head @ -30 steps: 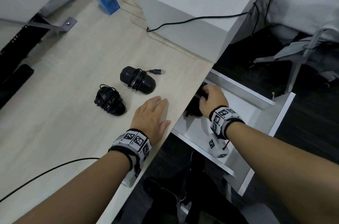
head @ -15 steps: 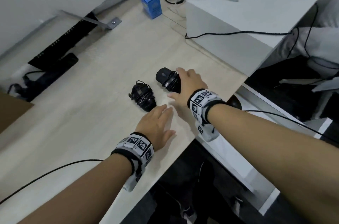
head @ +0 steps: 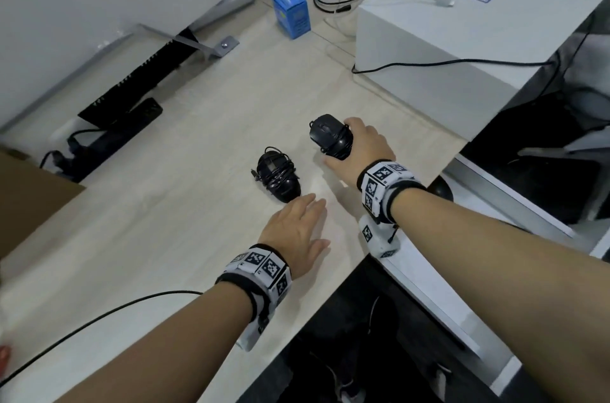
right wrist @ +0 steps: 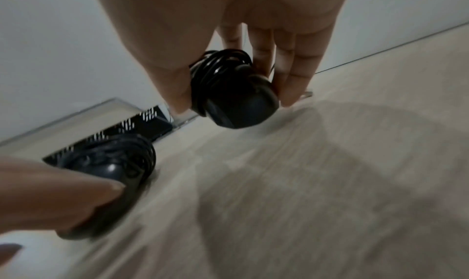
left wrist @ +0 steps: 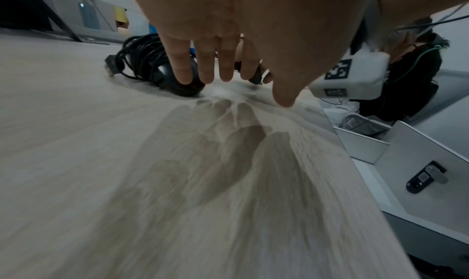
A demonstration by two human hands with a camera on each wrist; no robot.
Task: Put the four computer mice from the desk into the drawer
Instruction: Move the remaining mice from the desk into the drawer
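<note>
A black mouse (head: 331, 136), its cable wound around it, was gripped by the right hand (head: 362, 148) just above the pale wooden surface (head: 158, 237). A second black mouse (head: 278, 179), also cable-wrapped, lay on the surface to the left and nearer. The left hand (head: 295, 234) was held flat, fingers straight, its fingertips just beside that second mouse. To the right, below the surface edge, an open white drawer (head: 515, 201) was seen. A white box (head: 462, 39) stood at the far right, a small blue box (head: 291, 10) beyond.
</note>
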